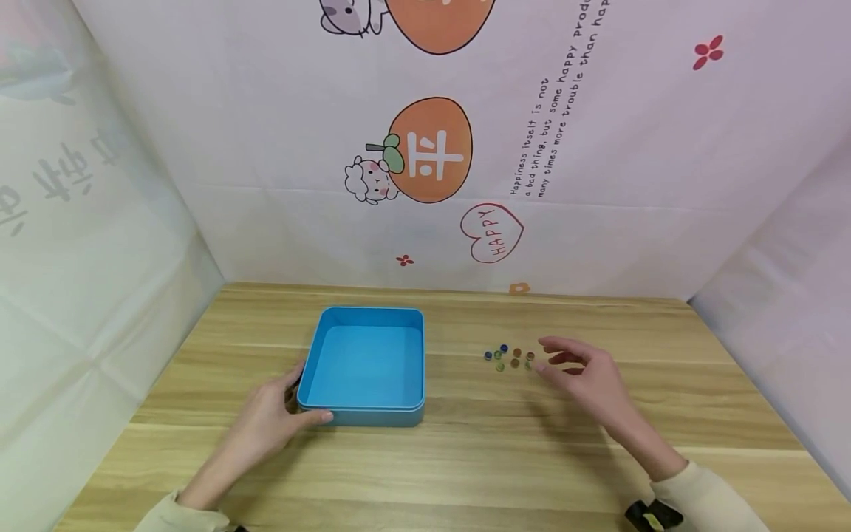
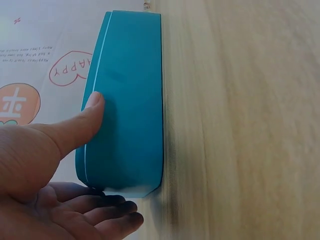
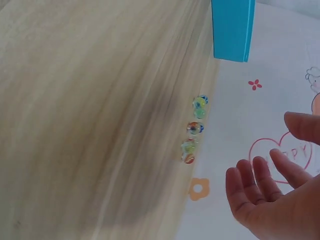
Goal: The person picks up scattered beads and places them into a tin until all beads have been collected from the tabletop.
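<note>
A shallow blue square box point(image 1: 364, 366) stands empty on the wooden table. My left hand point(image 1: 269, 421) holds its near left corner, thumb along the front rim and fingers on the left wall. In the left wrist view the thumb point(image 2: 80, 125) lies on the blue box point(image 2: 127, 100). Several small glass marbles point(image 1: 508, 357) lie in a cluster right of the box. My right hand point(image 1: 578, 369) hovers just right of them, fingers loosely spread, holding nothing. The right wrist view shows the marbles point(image 3: 194, 129) ahead of the open right hand point(image 3: 272, 192).
The wooden table point(image 1: 465, 451) is enclosed by white printed cloth walls point(image 1: 432, 148) at the back and both sides. A corner of the blue box point(image 3: 231, 30) shows in the right wrist view.
</note>
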The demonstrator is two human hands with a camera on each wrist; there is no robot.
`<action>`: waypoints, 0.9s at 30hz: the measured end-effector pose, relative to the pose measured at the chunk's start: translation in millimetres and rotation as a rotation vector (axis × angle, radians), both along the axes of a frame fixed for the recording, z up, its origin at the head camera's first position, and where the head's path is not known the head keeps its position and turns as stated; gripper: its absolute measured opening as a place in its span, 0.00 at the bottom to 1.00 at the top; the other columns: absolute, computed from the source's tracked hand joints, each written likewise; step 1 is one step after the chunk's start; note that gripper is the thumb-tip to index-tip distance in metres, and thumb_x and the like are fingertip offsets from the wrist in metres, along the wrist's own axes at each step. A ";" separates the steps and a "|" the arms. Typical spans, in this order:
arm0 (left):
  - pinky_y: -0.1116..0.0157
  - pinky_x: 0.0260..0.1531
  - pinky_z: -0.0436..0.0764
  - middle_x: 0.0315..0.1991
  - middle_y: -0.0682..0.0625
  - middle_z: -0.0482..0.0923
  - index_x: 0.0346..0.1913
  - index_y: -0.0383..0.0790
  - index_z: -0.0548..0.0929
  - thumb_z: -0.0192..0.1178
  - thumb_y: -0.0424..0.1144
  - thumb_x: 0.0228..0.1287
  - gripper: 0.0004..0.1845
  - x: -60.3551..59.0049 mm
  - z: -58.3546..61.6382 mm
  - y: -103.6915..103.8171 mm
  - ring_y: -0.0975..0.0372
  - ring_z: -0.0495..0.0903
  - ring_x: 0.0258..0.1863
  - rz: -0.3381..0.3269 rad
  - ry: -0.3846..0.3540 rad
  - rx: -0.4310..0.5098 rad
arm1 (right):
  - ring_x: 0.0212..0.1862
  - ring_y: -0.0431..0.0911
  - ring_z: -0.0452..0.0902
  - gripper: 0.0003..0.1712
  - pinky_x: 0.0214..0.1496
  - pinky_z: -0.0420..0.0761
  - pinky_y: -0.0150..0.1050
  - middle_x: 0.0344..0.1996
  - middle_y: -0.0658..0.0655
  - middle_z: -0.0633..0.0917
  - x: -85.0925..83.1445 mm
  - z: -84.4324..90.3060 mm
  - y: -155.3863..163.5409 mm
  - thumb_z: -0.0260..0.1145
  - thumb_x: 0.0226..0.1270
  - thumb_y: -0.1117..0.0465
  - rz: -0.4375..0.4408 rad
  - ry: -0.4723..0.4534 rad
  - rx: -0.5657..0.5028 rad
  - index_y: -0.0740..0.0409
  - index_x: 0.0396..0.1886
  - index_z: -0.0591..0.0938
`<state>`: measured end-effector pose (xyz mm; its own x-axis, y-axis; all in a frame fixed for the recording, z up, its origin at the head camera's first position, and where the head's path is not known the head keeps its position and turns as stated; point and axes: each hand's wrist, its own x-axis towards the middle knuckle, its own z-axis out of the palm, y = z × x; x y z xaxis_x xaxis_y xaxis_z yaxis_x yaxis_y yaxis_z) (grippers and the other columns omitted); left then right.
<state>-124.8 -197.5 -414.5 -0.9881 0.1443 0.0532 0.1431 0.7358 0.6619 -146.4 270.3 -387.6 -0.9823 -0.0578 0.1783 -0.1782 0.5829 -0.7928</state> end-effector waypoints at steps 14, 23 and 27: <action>0.45 0.56 0.85 0.69 0.25 0.70 0.78 0.22 0.62 0.81 0.48 0.59 0.54 -7.0 -1.0 4.4 0.35 0.73 0.67 0.002 -0.030 0.053 | 0.51 0.46 0.79 0.27 0.46 0.83 0.30 0.60 0.66 0.82 -5.8 -2.7 8.4 0.73 0.74 0.58 -0.086 -0.162 -0.086 0.63 0.68 0.82; 0.41 0.59 0.82 0.69 0.24 0.70 0.77 0.21 0.63 0.80 0.47 0.60 0.53 -7.1 -1.4 10.2 0.33 0.74 0.66 0.010 -0.041 0.055 | 0.55 0.49 0.77 0.34 0.47 0.83 0.31 0.64 0.68 0.79 -8.2 -3.7 10.7 0.73 0.74 0.51 -0.096 -0.217 -0.125 0.65 0.71 0.79; 0.41 0.58 0.82 0.69 0.24 0.70 0.78 0.22 0.62 0.80 0.46 0.60 0.53 -6.8 -1.9 11.6 0.33 0.74 0.66 0.012 -0.042 0.072 | 0.55 0.48 0.77 0.35 0.48 0.83 0.31 0.62 0.66 0.81 -9.5 -5.7 11.3 0.74 0.73 0.50 -0.111 -0.236 -0.125 0.65 0.72 0.79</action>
<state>-131.6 -186.0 -416.4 -0.9913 0.1298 0.0218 0.1058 0.6877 0.7183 -155.9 281.6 -393.3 -0.9965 0.0606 -0.0575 0.0797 0.4834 -0.8718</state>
